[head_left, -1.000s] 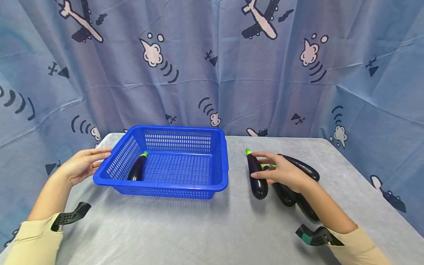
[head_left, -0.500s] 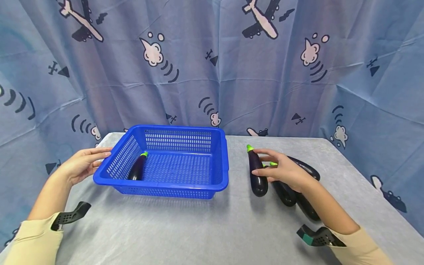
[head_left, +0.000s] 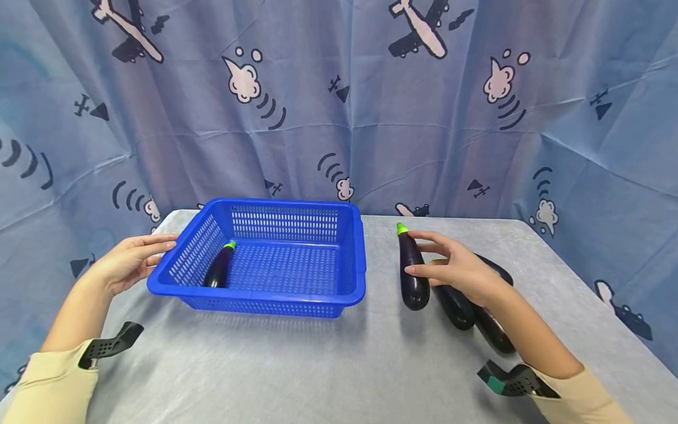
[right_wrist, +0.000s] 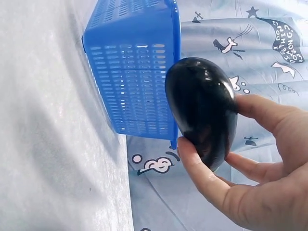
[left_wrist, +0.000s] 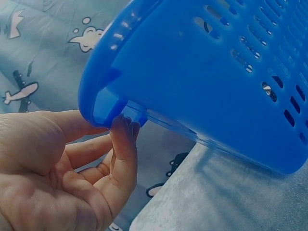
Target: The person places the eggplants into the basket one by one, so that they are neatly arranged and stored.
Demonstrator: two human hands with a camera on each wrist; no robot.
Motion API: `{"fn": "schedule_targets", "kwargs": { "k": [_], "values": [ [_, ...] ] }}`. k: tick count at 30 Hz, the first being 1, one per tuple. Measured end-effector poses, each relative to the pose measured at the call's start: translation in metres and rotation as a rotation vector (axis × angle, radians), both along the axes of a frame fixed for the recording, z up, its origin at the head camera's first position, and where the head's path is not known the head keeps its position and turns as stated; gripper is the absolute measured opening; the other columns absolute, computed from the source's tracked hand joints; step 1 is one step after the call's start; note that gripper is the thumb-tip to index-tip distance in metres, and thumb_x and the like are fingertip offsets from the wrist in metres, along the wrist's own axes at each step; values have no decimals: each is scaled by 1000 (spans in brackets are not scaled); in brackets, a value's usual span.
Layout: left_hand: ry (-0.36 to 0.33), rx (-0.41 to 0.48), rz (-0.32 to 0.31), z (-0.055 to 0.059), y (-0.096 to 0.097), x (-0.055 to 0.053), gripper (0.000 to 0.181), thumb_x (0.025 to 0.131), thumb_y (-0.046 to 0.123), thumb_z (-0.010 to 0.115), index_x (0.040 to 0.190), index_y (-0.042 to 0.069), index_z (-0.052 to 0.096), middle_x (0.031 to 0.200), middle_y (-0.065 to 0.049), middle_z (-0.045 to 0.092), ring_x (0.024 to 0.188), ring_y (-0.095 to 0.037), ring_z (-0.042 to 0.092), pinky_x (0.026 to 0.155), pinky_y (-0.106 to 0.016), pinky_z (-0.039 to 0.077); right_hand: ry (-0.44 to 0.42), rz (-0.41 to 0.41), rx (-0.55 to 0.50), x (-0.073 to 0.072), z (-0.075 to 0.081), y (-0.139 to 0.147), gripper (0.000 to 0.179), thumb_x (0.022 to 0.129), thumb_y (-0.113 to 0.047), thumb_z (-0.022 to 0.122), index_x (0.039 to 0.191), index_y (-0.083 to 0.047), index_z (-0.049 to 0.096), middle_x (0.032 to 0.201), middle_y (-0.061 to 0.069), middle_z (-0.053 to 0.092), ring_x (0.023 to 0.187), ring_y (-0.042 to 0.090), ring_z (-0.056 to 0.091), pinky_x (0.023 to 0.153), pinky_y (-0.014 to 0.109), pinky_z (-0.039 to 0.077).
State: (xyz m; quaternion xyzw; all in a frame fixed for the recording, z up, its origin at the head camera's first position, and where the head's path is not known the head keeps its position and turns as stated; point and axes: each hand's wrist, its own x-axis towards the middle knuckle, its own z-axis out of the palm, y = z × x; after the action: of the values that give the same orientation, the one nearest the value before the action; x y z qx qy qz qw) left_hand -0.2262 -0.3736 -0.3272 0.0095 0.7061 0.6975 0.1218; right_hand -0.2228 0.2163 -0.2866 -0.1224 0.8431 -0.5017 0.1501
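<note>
Blue rectangular perforated basket [head_left: 254,294], left: smooth moulded plastic, soft sheen along rim. Long dark-purple eggplants [head_left: 415,290], right: smooth, glossy, bright highlights; light-green caps [head_left: 402,228] duller. Pale grey tabletop [head_left: 296,365]: matt, faintly mottled. Blue airplane-printed curtain [head_left: 296,165], far: creased matt cloth. Cream sleeves [head_left: 58,383], near: matt cloth.

From my end I see a blue curtain [head_left: 307,118], printed with planes [head_left: 423,29] and puffy clouds [head_left: 245,82], hanging in folds behind and beside the pale grey table [head_left: 296,365].
</note>
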Motion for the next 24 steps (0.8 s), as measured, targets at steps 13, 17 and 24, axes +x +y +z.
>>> {"fn": "schedule_targets", "kwargs": {
  "k": [13,17,24],
  "values": [
    [-6,26,2,4,3,-4,37,113,11,51,101,32,79,103,12,76,88,-10,75,76,-26,65,72,8,-35,-5,17,-24,82,98,-21,77,166,-14,31,167,28,32,136,45,58,101,53,58],
    [-9,43,-1,3,2,-3,38,112,10,50,102,31,80,104,11,76,88,-11,76,76,-26,65,49,-7,-52,-9,22,-34,83,98,-20,78,166,-15,31,168,26,31,139,45,55,104,57,56],
    [-12,54,1,2,1,-1,38,112,9,51,102,30,80,103,10,77,88,-11,76,76,-27,65,28,-24,-68,-14,27,-46,85,99,-21,77,168,-16,27,169,28,29,142,48,51,106,57,54]
  ]
}}
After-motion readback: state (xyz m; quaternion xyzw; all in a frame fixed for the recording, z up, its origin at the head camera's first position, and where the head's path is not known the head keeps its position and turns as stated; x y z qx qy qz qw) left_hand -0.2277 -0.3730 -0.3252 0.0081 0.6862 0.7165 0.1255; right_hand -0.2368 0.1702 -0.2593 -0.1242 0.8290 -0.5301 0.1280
